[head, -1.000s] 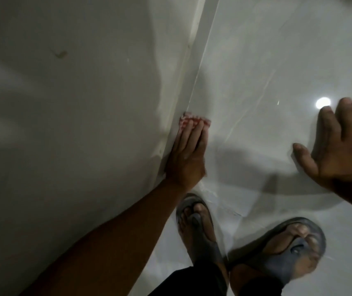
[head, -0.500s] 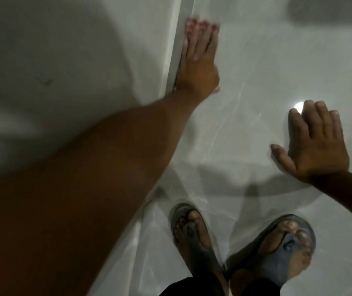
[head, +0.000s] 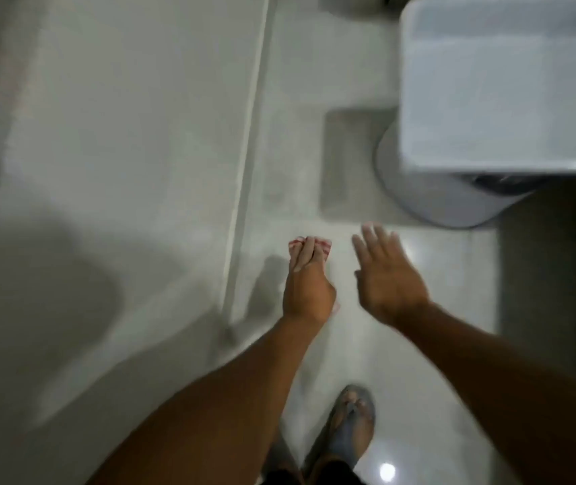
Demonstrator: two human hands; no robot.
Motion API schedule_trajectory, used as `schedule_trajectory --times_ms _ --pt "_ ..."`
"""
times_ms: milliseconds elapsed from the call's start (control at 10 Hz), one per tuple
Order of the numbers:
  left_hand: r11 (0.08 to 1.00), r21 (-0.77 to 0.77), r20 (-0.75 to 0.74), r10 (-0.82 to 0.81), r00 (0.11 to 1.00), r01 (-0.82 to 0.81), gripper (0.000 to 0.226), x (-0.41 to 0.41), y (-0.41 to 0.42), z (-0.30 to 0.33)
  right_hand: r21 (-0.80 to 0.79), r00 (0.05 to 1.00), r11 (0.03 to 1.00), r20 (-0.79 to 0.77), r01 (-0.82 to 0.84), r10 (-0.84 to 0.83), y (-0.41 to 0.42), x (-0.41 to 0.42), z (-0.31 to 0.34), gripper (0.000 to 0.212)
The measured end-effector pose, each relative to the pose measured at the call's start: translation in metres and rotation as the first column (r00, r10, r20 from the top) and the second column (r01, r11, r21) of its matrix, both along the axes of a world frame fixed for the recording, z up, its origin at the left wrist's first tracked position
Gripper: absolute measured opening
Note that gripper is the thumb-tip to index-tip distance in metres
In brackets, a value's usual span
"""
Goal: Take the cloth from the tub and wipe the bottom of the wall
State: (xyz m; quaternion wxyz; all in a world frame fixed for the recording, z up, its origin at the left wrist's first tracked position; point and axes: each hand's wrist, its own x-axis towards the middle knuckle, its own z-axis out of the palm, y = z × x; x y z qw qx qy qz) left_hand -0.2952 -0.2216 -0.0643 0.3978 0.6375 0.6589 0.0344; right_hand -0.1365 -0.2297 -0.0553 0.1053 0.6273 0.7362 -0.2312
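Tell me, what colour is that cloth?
Red and white, maybe striped; the head view shows the cloth in the left hand.

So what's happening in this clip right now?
A person stands by a wall, looking down. The left hand holds a red-and-white cloth just off the strip at the wall's base, not touching it. The right hand is open and empty. A white tub sits ahead to the right.

Most of the red-and-white cloth (head: 311, 247) is hidden under the fingers of the left hand (head: 309, 292). The white tub (head: 503, 82) at far right is cut off by the top and right edges and motion-blurred. A sandalled foot (head: 347, 425) is cut off at the near edge.
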Motion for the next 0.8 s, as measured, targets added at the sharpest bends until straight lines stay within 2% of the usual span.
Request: schedule_trajectory --times_ms 100,200,300,400,500,600,700,800 --pt "0.984 0.171 0.083 -0.072 0.994 0.057 0.091 0.076 0.046 0.096 0.025 0.997 1.000 0.079 0.004 -0.006 0.039 0.045 0.093 0.072" --pt "0.947 0.306 0.118 -0.135 0.984 0.093 0.077 0.140 0.092 0.162 0.092 0.987 0.994 0.144 0.061 -0.074 0.073 0.105 0.159 0.075" --pt "0.925 0.337 0.065 -0.208 0.976 0.175 0.088 0.191 0.133 0.168 0.098 0.966 0.993 0.246 0.062 -0.085 0.103 0.164 0.168 0.071" --pt "0.913 0.349 0.003 -0.229 0.973 0.213 0.088 0.236 0.175 0.133 0.048 0.951 0.997 0.300 0.062 -0.074 0.132 0.210 0.142 0.076" --pt "0.917 0.289 -0.051 -0.273 0.961 0.276 0.089 0.271 0.204 0.079 -0.012 0.956 0.998 0.290 0.061 -0.055 0.159 0.239 0.103 0.076" --pt "0.927 0.164 -0.140 -0.317 0.938 0.338 0.088 0.292 0.209 0.040 -0.041 0.967 0.994 0.240 0.098 -0.085 0.168 0.252 0.071 0.074" --pt "0.907 0.076 -0.263 -0.383 0.886 0.415 0.101 0.297 0.206 0.021 -0.088 0.960 0.961 0.126 0.261 -0.249 0.180 0.258 0.060 0.071" --pt "0.891 0.122 -0.297 -0.387 0.873 0.437 0.096 0.294 0.206 0.039 -0.066 0.936 0.933 0.037 0.352 -0.351 0.184 0.264 0.076 0.074"
